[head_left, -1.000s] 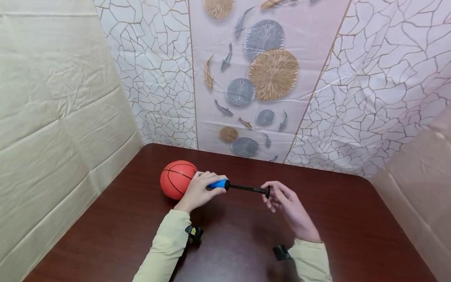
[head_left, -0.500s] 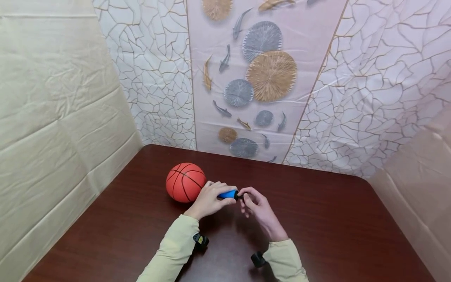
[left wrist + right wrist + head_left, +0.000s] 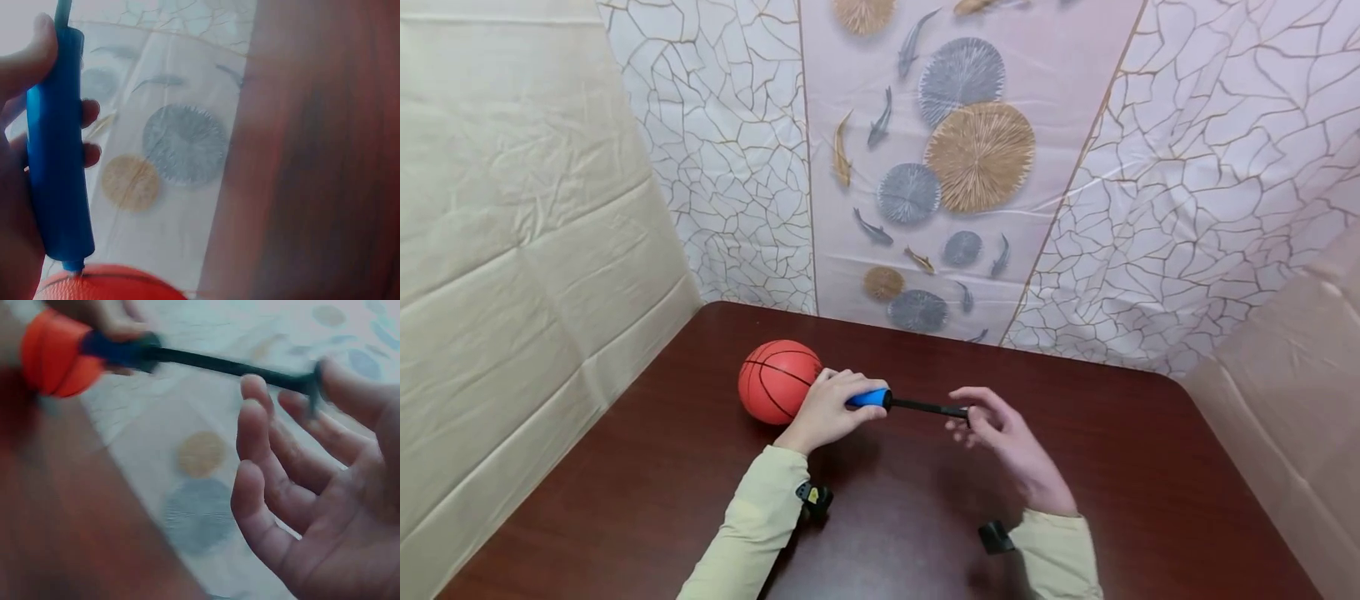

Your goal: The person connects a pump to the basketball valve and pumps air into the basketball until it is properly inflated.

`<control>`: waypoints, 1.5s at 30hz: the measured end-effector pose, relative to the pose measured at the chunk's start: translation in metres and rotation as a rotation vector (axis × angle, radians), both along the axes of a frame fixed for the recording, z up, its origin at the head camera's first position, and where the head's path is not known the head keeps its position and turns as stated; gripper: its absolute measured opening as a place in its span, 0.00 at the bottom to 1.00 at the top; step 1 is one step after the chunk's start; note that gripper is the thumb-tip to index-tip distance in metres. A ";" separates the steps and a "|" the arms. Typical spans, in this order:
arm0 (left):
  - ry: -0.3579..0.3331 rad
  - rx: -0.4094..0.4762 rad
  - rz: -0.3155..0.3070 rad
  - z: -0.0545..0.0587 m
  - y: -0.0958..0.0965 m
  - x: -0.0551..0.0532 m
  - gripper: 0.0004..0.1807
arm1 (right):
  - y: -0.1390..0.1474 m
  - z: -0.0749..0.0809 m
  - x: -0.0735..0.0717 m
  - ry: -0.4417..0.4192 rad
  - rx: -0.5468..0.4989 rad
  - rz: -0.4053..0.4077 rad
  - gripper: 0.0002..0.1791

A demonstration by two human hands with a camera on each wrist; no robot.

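A small blue ball pump (image 3: 868, 398) lies across the person's left hand (image 3: 826, 412), whose fingers and thumb grip its barrel. In the left wrist view, the barrel's tip (image 3: 74, 265) meets the red basketball (image 3: 119, 286), so the needle itself is hidden or inside. The pump's black plunger rod (image 3: 922, 407) is drawn well out to the right. At its far end, the right hand (image 3: 1015, 446) holds the handle disc (image 3: 314, 387) with the thumb against it and fingers curled about the rod. The basketball (image 3: 775, 385) stands on the table beside the left hand.
A dark reddish-brown table (image 3: 880, 525) lies under both hands. Behind it hangs a patterned cloth (image 3: 917, 200), with a cream cloth (image 3: 527, 250) along the left side. Black wrist cameras (image 3: 815, 495) sit on both forearms.
Half a second ago the rod was pushed in and the hands were close together. Now the right hand has pulled it out rightward; the left hand and ball have shifted slightly left.
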State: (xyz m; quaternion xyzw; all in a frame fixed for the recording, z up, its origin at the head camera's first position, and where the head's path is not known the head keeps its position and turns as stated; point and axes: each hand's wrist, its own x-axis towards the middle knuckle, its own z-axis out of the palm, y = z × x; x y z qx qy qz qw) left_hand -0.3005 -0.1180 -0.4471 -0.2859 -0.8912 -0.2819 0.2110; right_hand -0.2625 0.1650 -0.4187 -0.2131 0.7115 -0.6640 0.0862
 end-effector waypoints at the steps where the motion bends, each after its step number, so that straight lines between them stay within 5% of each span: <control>1: 0.015 -0.007 0.006 -0.002 0.002 0.000 0.19 | -0.006 -0.004 -0.002 -0.019 -0.007 0.007 0.18; 4: 0.056 -0.007 0.003 -0.011 0.012 0.001 0.19 | -0.027 -0.019 -0.005 -0.094 -0.035 0.014 0.20; 9: 0.073 -0.016 -0.036 -0.023 0.025 0.001 0.20 | -0.057 -0.032 -0.005 -0.159 -0.052 -0.093 0.16; 14: 0.001 -0.010 -0.019 -0.014 0.016 0.000 0.20 | -0.058 -0.021 -0.004 -0.154 -0.035 -0.107 0.14; 22: -0.010 0.049 0.045 0.008 -0.007 0.001 0.19 | -0.007 0.011 0.001 -0.005 -0.068 -0.067 0.18; 30: -0.067 -0.029 0.032 -0.002 0.007 0.003 0.19 | -0.032 -0.015 -0.009 -0.084 -0.029 -0.015 0.15; 36: -0.110 -0.054 0.022 -0.014 0.022 0.005 0.21 | -0.061 -0.035 -0.009 -0.168 -0.082 -0.077 0.12; 40: -0.121 -0.050 0.023 -0.009 0.015 0.003 0.21 | -0.058 -0.027 -0.008 -0.195 -0.099 -0.074 0.14; 45: -0.110 -0.012 0.052 0.003 -0.003 0.002 0.19 | -0.028 -0.005 -0.004 -0.089 -0.104 -0.053 0.18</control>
